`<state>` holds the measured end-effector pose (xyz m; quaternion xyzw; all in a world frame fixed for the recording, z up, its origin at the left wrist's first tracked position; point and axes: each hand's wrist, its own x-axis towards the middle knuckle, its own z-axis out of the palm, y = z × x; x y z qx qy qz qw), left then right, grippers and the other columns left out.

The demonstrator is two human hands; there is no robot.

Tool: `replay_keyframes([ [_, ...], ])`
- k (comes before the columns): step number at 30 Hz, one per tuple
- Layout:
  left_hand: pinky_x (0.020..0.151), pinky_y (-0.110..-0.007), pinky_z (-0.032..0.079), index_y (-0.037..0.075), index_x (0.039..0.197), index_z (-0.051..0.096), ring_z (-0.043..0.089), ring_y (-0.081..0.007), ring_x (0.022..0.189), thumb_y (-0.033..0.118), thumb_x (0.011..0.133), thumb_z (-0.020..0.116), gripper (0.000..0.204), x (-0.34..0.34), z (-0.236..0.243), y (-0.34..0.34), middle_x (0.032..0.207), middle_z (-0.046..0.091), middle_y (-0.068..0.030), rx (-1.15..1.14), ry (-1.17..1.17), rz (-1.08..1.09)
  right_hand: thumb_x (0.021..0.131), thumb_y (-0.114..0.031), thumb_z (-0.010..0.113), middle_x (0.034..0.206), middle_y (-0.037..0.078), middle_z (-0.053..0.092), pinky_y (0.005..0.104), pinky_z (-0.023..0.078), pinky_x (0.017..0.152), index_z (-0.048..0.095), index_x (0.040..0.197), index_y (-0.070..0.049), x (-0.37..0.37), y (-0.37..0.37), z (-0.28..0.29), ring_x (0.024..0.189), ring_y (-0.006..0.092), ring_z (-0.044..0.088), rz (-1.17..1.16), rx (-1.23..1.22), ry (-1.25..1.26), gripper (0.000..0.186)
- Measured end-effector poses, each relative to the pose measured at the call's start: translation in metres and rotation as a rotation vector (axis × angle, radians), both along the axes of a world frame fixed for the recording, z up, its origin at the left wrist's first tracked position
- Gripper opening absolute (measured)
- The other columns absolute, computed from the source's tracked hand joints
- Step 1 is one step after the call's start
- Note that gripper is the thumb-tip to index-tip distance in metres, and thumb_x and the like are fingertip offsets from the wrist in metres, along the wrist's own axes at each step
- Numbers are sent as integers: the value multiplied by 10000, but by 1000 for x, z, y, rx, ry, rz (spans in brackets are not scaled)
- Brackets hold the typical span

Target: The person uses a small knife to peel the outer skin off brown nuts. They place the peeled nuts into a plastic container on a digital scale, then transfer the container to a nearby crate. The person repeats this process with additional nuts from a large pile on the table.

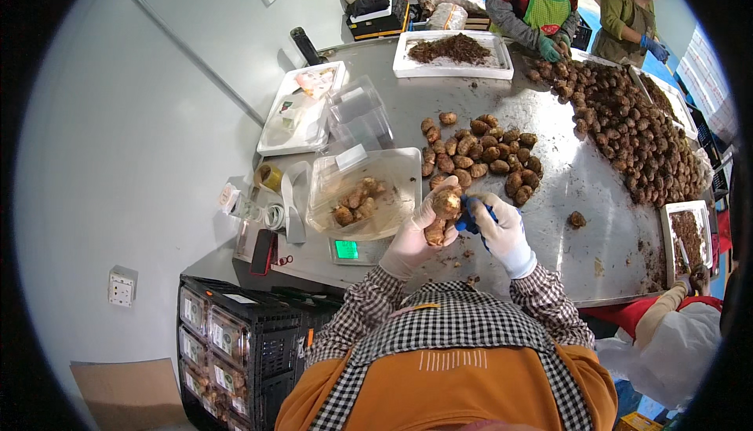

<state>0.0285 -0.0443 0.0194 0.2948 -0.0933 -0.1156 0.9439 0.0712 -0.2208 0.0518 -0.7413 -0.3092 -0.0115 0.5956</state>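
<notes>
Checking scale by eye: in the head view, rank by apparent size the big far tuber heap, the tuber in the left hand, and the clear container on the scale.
1. Far tuber heap
2. Clear container
3. Tuber in left hand; it sits nearest the camera, yet looks smallest.

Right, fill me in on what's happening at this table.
A person in white gloves stands at a steel table. The left hand holds two brown tubers, and the right hand holds a blue tool against them. A clear container with a few tubers sits on a scale to the left. A small pile lies ahead, a far larger heap beyond. Two other people work at the far end.
</notes>
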Motion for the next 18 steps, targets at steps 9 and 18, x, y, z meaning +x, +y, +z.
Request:
replay_keyframes([
  [9,468,-204,401,91,1301,513,524,-97,645,414,936,555,489,0,6,16,944,583,-27,325,226,142,945,-155,523,794,92,640,296,481,620,613,1127,-2,6,8,-29,667,159,590,37,-99,149,254],
  [18,957,-375,441,49,1302,496,535,-280,1125,187,908,632,439,9,-38,141,1220,541,-167,1476,59,1039,993,-212,485,894,24,679,210,464,622,581,1243,-48,47,-41,-110,707,59,570,-180,68,738,314],
])
